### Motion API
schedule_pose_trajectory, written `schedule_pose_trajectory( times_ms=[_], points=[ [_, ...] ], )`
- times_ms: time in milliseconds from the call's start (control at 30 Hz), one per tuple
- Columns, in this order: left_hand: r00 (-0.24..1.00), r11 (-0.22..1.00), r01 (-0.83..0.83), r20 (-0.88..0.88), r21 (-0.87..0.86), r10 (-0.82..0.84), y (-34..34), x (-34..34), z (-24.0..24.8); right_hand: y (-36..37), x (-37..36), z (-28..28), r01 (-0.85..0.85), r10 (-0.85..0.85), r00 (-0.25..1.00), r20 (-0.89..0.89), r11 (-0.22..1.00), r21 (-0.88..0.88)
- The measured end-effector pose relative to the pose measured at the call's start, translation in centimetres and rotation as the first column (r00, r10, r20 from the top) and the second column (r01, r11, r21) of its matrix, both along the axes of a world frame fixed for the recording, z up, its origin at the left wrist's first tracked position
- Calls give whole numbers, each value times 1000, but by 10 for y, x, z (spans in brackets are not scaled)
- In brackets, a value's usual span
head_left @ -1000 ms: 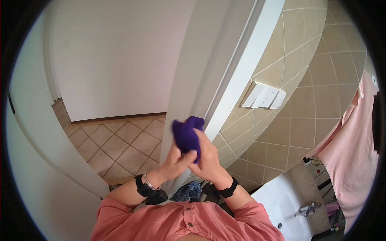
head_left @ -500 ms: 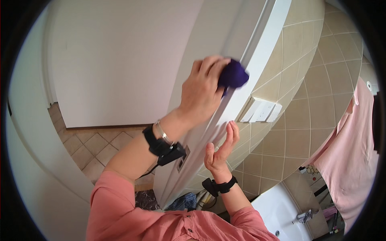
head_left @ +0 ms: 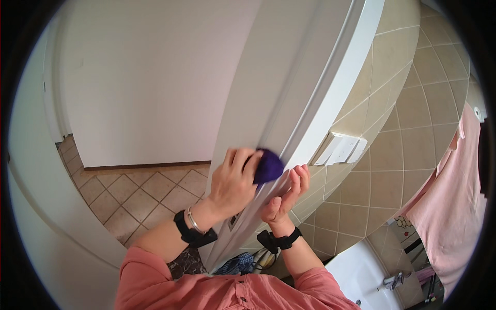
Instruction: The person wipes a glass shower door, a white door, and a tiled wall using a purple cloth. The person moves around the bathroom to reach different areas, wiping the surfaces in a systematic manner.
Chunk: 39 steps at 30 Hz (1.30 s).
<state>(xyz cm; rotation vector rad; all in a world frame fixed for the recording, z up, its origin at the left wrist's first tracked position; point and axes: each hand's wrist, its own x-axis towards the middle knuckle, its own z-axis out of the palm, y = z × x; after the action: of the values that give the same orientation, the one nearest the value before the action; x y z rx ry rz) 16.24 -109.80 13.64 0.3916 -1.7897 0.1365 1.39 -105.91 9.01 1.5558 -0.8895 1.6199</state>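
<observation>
two bare hands meet a doorway's edge as you hold a purple cloth (head_left: 269, 166) to the white door frame (head_left: 305, 67), your left hand (head_left: 232, 178) gripping the bunched fabric beneath bent fingers. the cloth sits on the ridged face of the frame, at the far side of your knuckles, its outline slightly blurred. your right hand (head_left: 287, 194) is just beside it, at the frame's outer edge, fingers half curled and the thumb held apart from them; whether its fingertips touch the frame, you cannot tell from this angle. a thin bracelet (head_left: 193, 219) and a black band (head_left: 187, 232) circle your left wrist, and a second black strap (head_left: 283, 241) wraps the right. below your left hand, a small metal plate (head_left: 233, 221) is set into the frame. to the right, white switches (head_left: 341, 149) are mounted on beige wall tiles (head_left: 382, 170), above a white sink (head_left: 354, 268) with a metal tap (head_left: 395, 280), while a pink towel (head_left: 447, 199) hangs near the far edge. a blue checked cloth (head_left: 235, 264) lies low by the frame, and tan floor tiles (head_left: 150, 194) stretch beyond the doorway to your left.
</observation>
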Motion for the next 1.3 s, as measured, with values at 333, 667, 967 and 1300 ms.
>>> schedule_pose_trajectory(
  times_ms=[333, 667, 967, 1300],
  points=[
    [854, 939, 304, -391, -162, -344, -46, 6, 99, 1, -5, -5, 103, -98, 993, -63, 992, 73],
    [860, 920, 300, -347, -250, -375, -124, -38, 192, 0, -1, -5, 86, -84, 995, -60, 996, 35],
    [948, 934, 171, -311, 313, -69, -181, -39, 43, 2, -7, -4, 149, -144, 985, -89, 988, 47],
    [999, 245, -8, -4, 970, 48, -91, -14, -300, 0, -8, 0, 166, -160, 979, -123, 985, 41]
  ],
)
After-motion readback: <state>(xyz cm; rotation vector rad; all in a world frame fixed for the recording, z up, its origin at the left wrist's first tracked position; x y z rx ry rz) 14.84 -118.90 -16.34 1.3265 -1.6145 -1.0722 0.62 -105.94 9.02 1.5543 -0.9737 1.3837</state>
